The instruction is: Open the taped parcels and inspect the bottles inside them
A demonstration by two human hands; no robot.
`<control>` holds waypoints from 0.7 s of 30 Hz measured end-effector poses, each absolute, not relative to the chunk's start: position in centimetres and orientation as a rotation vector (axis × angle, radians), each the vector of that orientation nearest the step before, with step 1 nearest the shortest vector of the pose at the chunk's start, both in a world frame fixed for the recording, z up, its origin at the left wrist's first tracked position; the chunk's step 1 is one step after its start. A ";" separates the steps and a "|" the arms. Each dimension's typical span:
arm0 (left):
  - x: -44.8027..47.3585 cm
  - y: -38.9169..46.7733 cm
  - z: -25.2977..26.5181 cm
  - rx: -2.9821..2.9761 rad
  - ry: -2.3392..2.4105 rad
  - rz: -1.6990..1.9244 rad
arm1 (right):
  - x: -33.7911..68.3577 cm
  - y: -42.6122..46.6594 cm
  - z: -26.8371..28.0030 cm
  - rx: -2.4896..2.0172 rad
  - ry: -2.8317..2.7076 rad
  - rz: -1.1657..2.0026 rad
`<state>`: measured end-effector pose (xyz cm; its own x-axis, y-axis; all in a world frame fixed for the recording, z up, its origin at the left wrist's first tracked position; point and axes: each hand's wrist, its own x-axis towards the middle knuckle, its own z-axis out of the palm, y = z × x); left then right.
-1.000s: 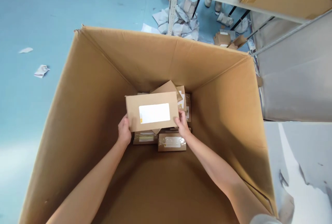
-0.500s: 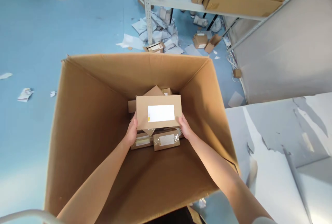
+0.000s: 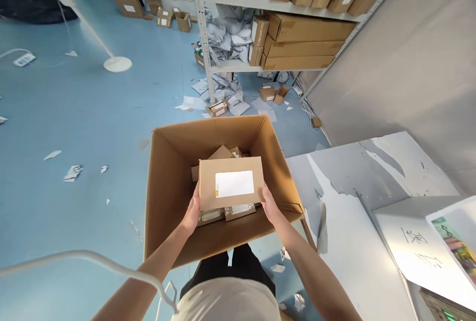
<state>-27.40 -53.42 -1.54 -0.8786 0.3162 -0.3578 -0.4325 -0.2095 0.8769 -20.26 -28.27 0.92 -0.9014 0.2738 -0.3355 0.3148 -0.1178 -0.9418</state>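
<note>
Labelled carton (image 3: 231, 182) — held between left hand (image 3: 192, 214) and right hand (image 3: 270, 206).

Arms (image 3: 168, 251) (image 3: 308, 267) stretched forward, hands (image 3: 192, 213) (image 3: 271, 207) apart, gripping from both sides; hold underneath hard to tell.

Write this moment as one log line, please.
left hand: holding parcel, left end; right hand: holding right end; white label: showing; carton: open, beneath; other parcels: inside carton
</note>
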 end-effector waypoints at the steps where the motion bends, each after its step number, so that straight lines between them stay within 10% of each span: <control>1: -26.3 -54.1 -0.9 -0.154 1.601 2.106 | -19.4 -28.8 1.7 0.695 2.017 -2.254; 21: -22.3 -47.1 1.4 0.328 1.252 1.789 | -2.9 -27.6 4.6 1.165 1.971 -2.693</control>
<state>-22.27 -47.09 1.42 -0.5600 0.7854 -0.2635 -0.5165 -0.0823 0.8523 -2.87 -27.60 4.64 -0.7147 0.6453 -0.2699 0.0621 -0.3258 -0.9434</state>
